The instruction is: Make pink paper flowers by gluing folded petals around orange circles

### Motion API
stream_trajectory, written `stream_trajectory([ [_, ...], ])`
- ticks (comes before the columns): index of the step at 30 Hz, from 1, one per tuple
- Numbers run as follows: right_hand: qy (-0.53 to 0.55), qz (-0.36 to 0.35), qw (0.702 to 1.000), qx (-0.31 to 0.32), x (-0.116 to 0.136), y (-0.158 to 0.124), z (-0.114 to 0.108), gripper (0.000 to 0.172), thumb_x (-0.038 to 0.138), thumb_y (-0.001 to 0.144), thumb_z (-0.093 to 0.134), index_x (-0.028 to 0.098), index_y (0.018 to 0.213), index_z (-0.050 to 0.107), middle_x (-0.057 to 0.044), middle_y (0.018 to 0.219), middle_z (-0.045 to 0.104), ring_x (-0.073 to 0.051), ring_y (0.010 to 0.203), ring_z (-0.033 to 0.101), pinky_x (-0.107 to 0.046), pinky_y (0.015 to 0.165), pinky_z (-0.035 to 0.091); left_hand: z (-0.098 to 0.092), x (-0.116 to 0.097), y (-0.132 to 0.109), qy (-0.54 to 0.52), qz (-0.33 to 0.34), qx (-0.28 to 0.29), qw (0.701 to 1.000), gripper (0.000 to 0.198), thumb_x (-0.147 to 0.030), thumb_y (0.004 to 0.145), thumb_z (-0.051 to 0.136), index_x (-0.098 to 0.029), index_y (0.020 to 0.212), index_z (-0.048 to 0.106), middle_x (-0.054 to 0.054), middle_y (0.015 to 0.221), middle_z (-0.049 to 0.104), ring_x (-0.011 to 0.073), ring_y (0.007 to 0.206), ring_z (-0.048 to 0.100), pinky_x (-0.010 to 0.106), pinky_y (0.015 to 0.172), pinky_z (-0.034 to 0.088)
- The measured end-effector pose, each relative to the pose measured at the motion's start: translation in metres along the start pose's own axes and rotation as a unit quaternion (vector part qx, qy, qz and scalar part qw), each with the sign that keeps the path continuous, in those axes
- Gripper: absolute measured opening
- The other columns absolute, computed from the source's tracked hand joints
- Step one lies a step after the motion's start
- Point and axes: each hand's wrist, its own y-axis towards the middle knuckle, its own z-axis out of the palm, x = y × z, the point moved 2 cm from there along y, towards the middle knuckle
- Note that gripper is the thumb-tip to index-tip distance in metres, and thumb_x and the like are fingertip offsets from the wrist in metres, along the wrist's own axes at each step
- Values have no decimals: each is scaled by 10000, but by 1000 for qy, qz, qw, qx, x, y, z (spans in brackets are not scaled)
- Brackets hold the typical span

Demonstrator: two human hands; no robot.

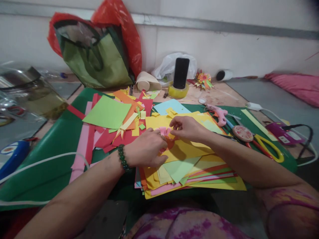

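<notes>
My left hand [151, 146], with a green bead bracelet at the wrist, bends its fingers over a small pink and orange paper piece [163, 131]. What its fingertips pinch is partly hidden. From the right, my right hand [185, 128] touches the same piece, its thumb and fingers curled close to a small orange-yellow bit. Beneath both hands lies a yellow sheet [199, 147], on top of a stack of coloured paper [191, 186]. Left of the hands are a light green sheet [107, 112] and red, orange and yellow scraps.
A phone [181, 73] stands in a yellow tape roll [178, 91] behind the paper. On the right lie a pink glue gun [218, 114], scissors [270, 149] and a white cable. A green bag [99, 59] and a glass jar [42, 96] stand at the left.
</notes>
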Motion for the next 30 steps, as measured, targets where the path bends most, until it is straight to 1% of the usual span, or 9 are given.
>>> stream_trajectory([
  [6, -33, -8, 999, -14, -1, 0, 1, 109, 167, 723, 625, 172, 831, 639, -16, 755, 686, -133, 641, 611, -230, 583, 430, 0, 0, 0, 1, 10, -16, 1000, 185, -315, 798, 545, -175, 746, 655, 63, 792, 677, 218, 833, 568, 369, 794, 388],
  [12, -28, -13, 999, -15, 1, -2, 3, 90, 135, 723, 606, 175, 801, 626, -19, 764, 690, -144, 674, 634, -224, 579, 425, -1, -1, 0, 5, -2, 1, 1000, 178, -316, 803, 566, -177, 786, 675, 65, 810, 690, 228, 858, 578, 375, 802, 376],
  [18, -50, -5, 999, -12, 3, -3, 4, 123, 107, 719, 587, 173, 812, 634, -22, 782, 697, -138, 672, 621, -221, 572, 406, -1, -1, 0, 19, -1, 7, 1000, 181, -318, 807, 558, -177, 769, 664, 64, 824, 696, 226, 862, 578, 374, 796, 375],
  [21, -88, -3, 996, -9, 4, -3, 4, 135, 139, 728, 597, 182, 844, 653, -22, 805, 702, -144, 678, 610, -232, 582, 394, -1, -2, 0, 19, -3, 5, 1000, 172, -314, 802, 563, -176, 773, 661, 60, 828, 692, 223, 852, 577, 375, 793, 378],
  [25, -142, -6, 990, -22, 5, -5, 2, 141, 247, 768, 611, 206, 889, 668, -31, 880, 700, -175, 749, 609, -259, 617, 384, -1, -2, 0, 11, 2, -1, 1000, 178, -315, 805, 560, -177, 786, 671, 60, 812, 692, 224, 842, 573, 370, 780, 381],
  [27, -134, -31, 990, -38, 5, -5, -3, 162, 285, 783, 619, 203, 914, 668, -39, 916, 691, -176, 769, 606, -264, 639, 390, -1, -2, 0, 7, -3, 3, 1000, 172, -307, 802, 563, -181, 795, 679, 57, 800, 693, 233, 855, 570, 368, 776, 381],
  [30, -94, -55, 992, -61, 4, -3, -14, 171, 292, 791, 617, 188, 919, 666, -32, 867, 686, -153, 709, 590, -260, 633, 391, -2, -3, 0, 5, -6, 6, 1000, 161, -294, 798, 563, -184, 809, 680, 54, 801, 692, 237, 871, 570, 369, 787, 383],
])
